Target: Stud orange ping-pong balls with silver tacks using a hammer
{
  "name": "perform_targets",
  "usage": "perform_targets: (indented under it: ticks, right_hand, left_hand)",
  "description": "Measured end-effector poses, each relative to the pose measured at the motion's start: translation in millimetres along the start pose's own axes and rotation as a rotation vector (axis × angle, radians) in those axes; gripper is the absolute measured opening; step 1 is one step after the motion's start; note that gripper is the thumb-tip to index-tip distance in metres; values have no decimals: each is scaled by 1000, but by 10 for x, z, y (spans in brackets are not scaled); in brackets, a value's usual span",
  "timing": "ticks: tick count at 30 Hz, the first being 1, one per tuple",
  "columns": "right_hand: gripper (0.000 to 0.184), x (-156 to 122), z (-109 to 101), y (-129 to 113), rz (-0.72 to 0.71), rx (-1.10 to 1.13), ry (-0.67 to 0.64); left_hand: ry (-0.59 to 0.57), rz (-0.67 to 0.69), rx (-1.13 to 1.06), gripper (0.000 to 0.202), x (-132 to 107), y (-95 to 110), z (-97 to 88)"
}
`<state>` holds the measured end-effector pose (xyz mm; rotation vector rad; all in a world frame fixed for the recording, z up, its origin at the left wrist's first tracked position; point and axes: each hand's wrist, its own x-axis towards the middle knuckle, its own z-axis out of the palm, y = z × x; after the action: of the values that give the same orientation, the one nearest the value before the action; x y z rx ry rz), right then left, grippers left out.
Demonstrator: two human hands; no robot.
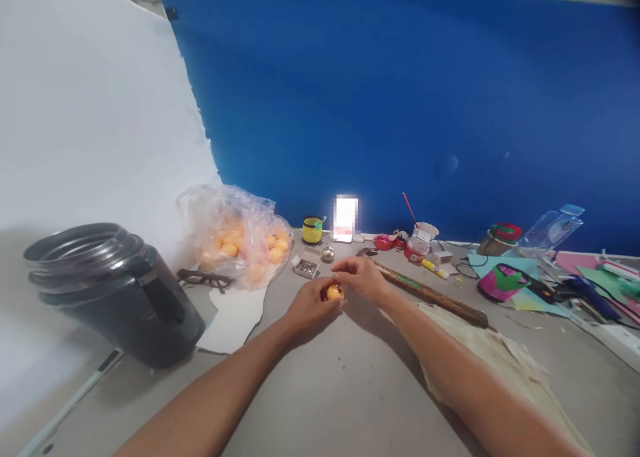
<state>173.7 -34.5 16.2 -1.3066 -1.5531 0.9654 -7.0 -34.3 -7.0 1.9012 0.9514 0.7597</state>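
My left hand (313, 305) is closed around a small orange ball (335, 292) over the grey table (350, 390). My right hand (361, 276) hovers just above and right of the ball, fingers pinched together near its top; whether they hold anything is too small to see. A clear plastic bag (235, 240) full of several more orange balls lies behind my left hand. A small box of metal pins (306, 267) sits just beyond my hands.
A dark bucket (113, 290) lies tilted at the left. Glasses (205, 280) rest beside the bag. A long wooden stick (433, 295) lies right of my hands over a cloth (500, 357). Cups, a glue stick, coloured paper and a plastic bottle (550, 229) crowd the far right. A blue backdrop stands behind.
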Motion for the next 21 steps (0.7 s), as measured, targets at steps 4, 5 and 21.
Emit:
perform_targets:
  ticks: [4,5,21]
  right_hand:
    - [34,-204,-20,245,179,295,73]
    - [37,-218,-10,272,185,351,72]
    - [48,-207,-101,199,334,729,-88]
  left_hand:
    - [-1,54,30,34,20,-13,-19]
    - [3,58,27,36,21,-15,-25]
    - [26,-87,-275,57,35,-31,-79]
